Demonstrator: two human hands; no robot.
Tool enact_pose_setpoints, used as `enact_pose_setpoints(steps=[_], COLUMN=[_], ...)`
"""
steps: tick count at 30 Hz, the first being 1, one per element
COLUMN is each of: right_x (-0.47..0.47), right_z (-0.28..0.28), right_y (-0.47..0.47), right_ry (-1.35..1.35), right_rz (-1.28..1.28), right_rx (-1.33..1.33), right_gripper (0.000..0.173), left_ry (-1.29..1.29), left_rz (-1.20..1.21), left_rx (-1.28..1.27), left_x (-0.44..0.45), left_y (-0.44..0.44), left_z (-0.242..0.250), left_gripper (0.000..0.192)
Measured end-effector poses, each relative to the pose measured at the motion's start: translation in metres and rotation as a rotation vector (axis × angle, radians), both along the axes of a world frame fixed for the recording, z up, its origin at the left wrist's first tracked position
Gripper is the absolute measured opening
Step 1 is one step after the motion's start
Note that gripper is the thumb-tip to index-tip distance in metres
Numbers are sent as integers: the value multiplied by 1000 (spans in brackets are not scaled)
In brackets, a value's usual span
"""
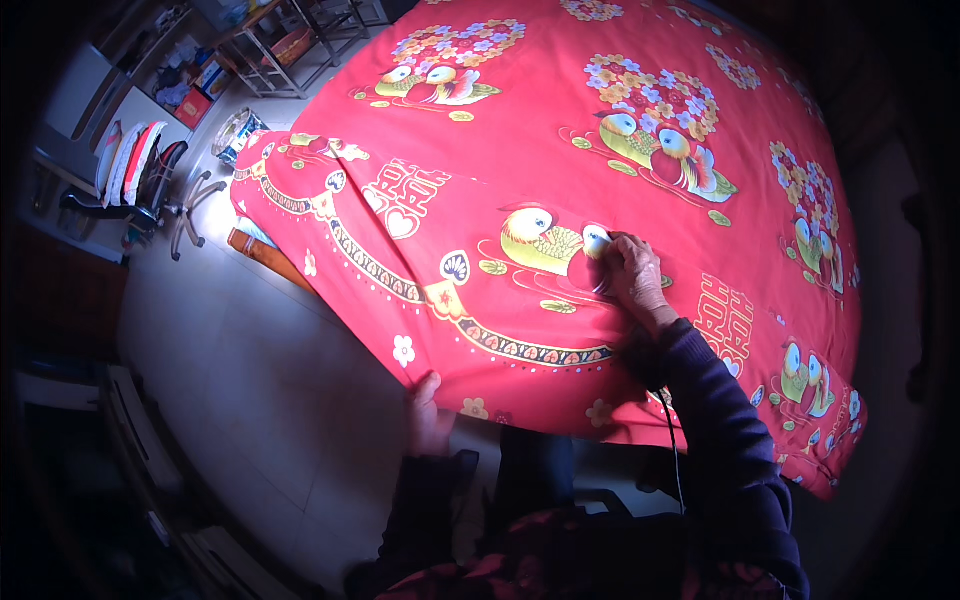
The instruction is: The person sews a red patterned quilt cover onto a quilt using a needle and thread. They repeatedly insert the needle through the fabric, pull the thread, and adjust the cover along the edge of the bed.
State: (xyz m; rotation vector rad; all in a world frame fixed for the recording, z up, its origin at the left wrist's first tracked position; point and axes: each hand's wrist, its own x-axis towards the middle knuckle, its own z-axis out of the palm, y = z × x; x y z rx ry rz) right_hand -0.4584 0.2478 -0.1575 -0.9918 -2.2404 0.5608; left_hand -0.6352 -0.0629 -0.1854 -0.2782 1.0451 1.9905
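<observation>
A red printed bed cover (525, 150) spreads over the bed before me, patterned with pairs of mandarin ducks, flower hearts and a scalloped border. My left hand (432, 421) grips its near hem, thumb on top and the other fingers hidden beneath the cloth. Farther in, my right hand (636, 276) rests on the cover at a printed duck, its fingers curled down against the cloth. Whether those fingertips pinch the fabric or only press on it cannot be seen. The near part of the cover hangs past the bed's edge with a few soft folds.
A thin cable (673, 442) hangs beside my right sleeve. Pale floor tiles (247, 375) lie to the left. Beyond them stand an office chair (142, 187) stacked with cushions, a bin (238, 135) and a wooden table (255, 22). Dark furniture (142, 435) lines the lower left.
</observation>
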Motion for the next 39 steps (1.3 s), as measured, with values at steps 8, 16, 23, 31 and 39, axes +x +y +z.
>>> enact_pose_setpoints(steps=[8, 16, 23, 31, 39], right_x=[0, -13, -54, 14, 173], right_z=[-10, 42, 14, 35, 67], right_y=[3, -44, -117, -130, -178], right_ry=[-6, 135, -223, 216, -306], right_rz=[-25, 212, 712, 704, 421], right_rx=[-4, 158, 166, -371, -95], right_gripper=[9, 15, 27, 6, 9], left_ry=[86, -1, -159, -148, -87], left_rz=[-38, -46, -173, -209, -294], left_rx=[-9, 39, 167, 245, 155], left_x=[-4, -5, -12, -29, -71], left_y=[5, -5, 7, 22, 62], left_z=[-15, -21, 6, 39, 36], left_gripper=[52, 48, 38, 32, 30])
